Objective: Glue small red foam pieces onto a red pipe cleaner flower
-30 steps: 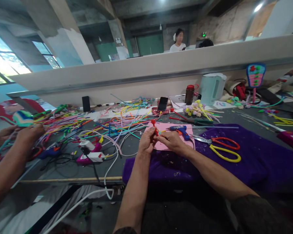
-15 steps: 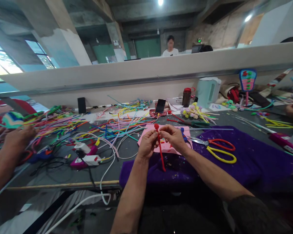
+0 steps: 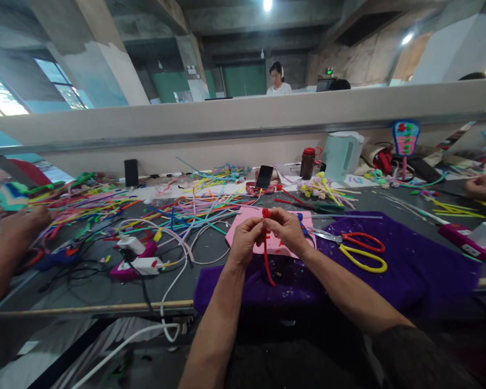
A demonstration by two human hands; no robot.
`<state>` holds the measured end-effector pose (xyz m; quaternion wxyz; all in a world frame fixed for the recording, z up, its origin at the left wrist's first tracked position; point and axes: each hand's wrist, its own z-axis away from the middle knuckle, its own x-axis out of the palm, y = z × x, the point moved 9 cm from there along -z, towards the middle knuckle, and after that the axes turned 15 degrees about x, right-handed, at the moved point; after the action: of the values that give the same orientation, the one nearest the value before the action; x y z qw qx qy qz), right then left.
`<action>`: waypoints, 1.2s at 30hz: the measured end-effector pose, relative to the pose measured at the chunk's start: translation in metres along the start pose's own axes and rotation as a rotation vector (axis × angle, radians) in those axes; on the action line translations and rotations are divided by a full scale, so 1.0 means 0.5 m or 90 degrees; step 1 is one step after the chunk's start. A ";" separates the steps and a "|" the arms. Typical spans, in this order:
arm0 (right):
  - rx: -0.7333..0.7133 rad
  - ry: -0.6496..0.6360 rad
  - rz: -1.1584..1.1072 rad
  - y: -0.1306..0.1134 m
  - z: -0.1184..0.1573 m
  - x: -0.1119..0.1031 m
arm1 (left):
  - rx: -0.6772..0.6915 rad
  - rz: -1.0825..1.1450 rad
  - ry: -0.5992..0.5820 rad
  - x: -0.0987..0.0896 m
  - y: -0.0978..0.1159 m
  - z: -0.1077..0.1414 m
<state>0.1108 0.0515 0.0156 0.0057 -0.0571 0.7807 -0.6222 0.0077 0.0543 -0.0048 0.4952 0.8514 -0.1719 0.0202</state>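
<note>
A red pipe cleaner [image 3: 268,265] with a small curled red head at its top hangs down between my two hands. My left hand [image 3: 247,237] pinches it just below the head. The fingers of my right hand [image 3: 285,229] are closed on the head from the right, touching my left fingertips. Beneath them a pink sheet [image 3: 237,229] with small red bits lies over a purple cloth [image 3: 421,270]. Scissors [image 3: 362,251] with one red and one yellow handle rest on the cloth, right of my right hand.
Coloured pipe cleaners [image 3: 178,208] spread across the left and middle. Power strips [image 3: 125,270] with white cables sit at left. A phone [image 3: 264,176], a brown bottle [image 3: 308,163] and a kettle [image 3: 342,155] stand behind. Other people's hands [image 3: 22,224] show at both edges.
My right fingers have moved up and left onto the red head, and my hands are closer together. The view has shifted slightly. The person beyond the partition has turned their head.
</note>
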 end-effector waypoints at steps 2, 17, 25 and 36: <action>-0.006 -0.010 -0.005 -0.002 0.000 0.002 | 0.008 -0.018 -0.004 0.000 0.002 0.000; 0.074 -0.146 0.126 0.025 0.006 0.046 | -0.051 0.112 0.164 -0.040 -0.026 -0.008; 0.101 -0.257 0.251 0.026 0.014 0.059 | -0.049 0.242 0.220 -0.067 -0.024 -0.014; 0.086 -0.263 0.384 0.025 0.002 0.035 | -0.002 0.396 0.338 -0.150 0.046 -0.065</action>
<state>0.0925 0.0515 0.0042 0.3502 0.0518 0.7022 -0.6178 -0.0654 0.0921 0.0158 0.4941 0.7230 -0.2873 0.3880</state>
